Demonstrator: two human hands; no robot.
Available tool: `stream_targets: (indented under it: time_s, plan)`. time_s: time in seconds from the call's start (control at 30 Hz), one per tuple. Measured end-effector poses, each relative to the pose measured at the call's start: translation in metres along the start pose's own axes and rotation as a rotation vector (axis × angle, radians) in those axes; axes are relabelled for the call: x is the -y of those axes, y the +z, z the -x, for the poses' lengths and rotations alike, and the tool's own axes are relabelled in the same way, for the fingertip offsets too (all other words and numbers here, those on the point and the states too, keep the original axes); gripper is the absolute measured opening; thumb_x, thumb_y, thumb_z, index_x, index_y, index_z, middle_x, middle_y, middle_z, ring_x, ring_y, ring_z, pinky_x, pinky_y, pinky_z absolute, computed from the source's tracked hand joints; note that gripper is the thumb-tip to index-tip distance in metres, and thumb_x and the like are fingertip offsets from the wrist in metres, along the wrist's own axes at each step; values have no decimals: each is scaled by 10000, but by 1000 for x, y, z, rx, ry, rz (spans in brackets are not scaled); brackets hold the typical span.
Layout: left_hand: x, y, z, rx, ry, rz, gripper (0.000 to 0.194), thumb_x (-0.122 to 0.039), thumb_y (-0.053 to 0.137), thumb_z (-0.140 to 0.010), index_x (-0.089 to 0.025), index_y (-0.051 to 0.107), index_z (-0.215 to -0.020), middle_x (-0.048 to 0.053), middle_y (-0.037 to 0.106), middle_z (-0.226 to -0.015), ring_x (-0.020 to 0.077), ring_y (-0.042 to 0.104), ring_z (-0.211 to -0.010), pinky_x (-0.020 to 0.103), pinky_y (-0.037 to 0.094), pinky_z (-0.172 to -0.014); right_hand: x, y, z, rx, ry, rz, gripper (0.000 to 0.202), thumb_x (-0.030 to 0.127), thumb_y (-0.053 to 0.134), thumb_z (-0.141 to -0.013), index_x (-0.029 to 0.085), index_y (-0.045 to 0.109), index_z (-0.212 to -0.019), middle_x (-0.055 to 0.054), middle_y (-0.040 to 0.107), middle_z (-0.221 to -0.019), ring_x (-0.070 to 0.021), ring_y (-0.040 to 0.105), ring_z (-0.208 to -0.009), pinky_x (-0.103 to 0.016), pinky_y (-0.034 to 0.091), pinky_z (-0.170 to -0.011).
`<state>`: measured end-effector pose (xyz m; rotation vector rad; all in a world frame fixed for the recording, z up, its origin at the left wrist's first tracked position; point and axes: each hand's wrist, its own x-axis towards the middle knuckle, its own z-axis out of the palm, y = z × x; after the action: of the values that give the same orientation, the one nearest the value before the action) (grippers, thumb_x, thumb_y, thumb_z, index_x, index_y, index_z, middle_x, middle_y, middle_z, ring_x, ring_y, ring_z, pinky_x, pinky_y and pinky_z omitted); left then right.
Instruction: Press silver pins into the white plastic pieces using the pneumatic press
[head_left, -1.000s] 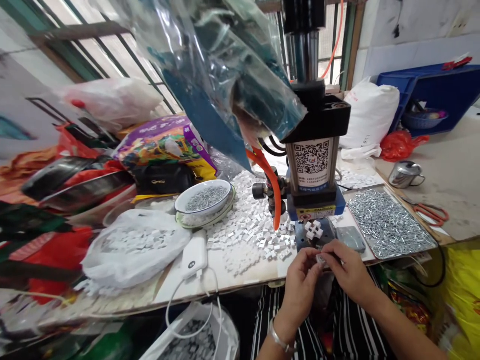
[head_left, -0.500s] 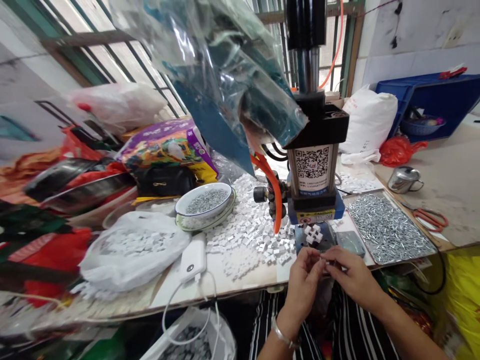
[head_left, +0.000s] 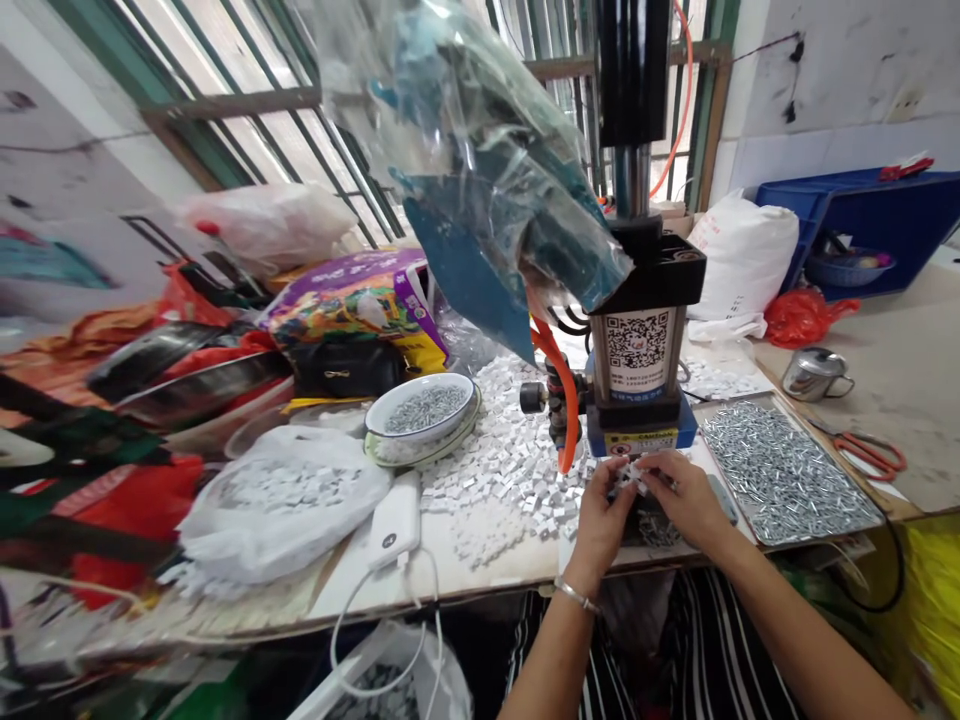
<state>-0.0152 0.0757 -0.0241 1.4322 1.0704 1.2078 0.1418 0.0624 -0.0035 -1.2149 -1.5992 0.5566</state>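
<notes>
Small white plastic pieces (head_left: pixel 628 478) sit in a cluster under the front of a pneumatic press (head_left: pixel 639 350). My left hand (head_left: pixel 598 520) is closed at the left of this cluster, its thumb and fingertips on the white pieces. From the right, my right hand (head_left: pixel 686 502) pinches at the same cluster, its fingertips close to those of the left. The fingers partly hide what they grip, and any small pin between them is too small to make out. Below the hands, dark metal of the press base is partly covered.
A tray of metal pins (head_left: pixel 787 470) lies to the right, with orange-handled scissors (head_left: pixel 870 455) and a metal cup (head_left: pixel 816 374) beyond. Loose white pieces (head_left: pixel 517 450) spread leftward. Further left are an enamel bowl (head_left: pixel 379 425), a power bank (head_left: pixel 396 520) and a plastic bag (head_left: pixel 225 540).
Both hands have moved forward from the table's front edge to the white pieces under the press. The camera view has shifted slightly.
</notes>
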Motion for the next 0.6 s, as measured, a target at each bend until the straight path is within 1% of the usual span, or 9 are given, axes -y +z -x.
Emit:
stream_targets:
  time_s: [0.13,0.27,0.37,0.47,0.53,0.6]
  plan:
    - [-2,0,2,2,-8,33,330,-275,680,-824,-204,626,-1142,72,704,-1141,219,644,-1058,388,484,-979,-3,3,0,-15,-20,44,163,268,565,-936,225,715,-983,-65,722,-949,-233,653,-949,-393,524,-877]
    - [-3,1,2,-9,-14,58,329,-290,697,-821,-206,633,-1133,68,703,-1135,213,647,-1044,385,490,-977,-4,3,-1,15,-40,97,158,248,566,-950,220,718,-983,-71,719,-947,-237,657,-935,-393,538,-856]
    - [-1,1,2,-1,-15,100,342,-318,716,-820,-207,630,-1132,75,707,-1149,222,652,-1072,394,497,-983,-4,3,-1,47,-145,155,212,203,521,-968,225,727,-1015,-95,712,-1006,-248,647,-969,-410,548,-858]
    - [1,2,0,41,-20,182,395,-381,743,-809,-207,619,-1140,90,705,-1189,238,653,-1122,404,495,-1009,-3,5,0,74,-247,184,281,172,471,-979,230,731,-1068,-112,702,-1056,-256,632,-1005,-442,553,-885]
    - [2,3,-1,59,-21,217,418,-422,739,-816,-213,618,-1158,93,699,-1224,244,647,-1154,406,487,-1031,-3,5,0,81,-247,179,295,179,462,-986,241,726,-1101,-104,700,-1071,-249,630,-1013,-444,559,-892]
    - [3,5,-3,54,-24,194,408,-445,713,-841,-219,630,-1170,90,701,-1234,244,641,-1168,405,483,-1039,-5,6,0,76,-238,170,292,183,470,-981,249,725,-1107,-97,695,-1080,-244,624,-1030,-445,557,-907]
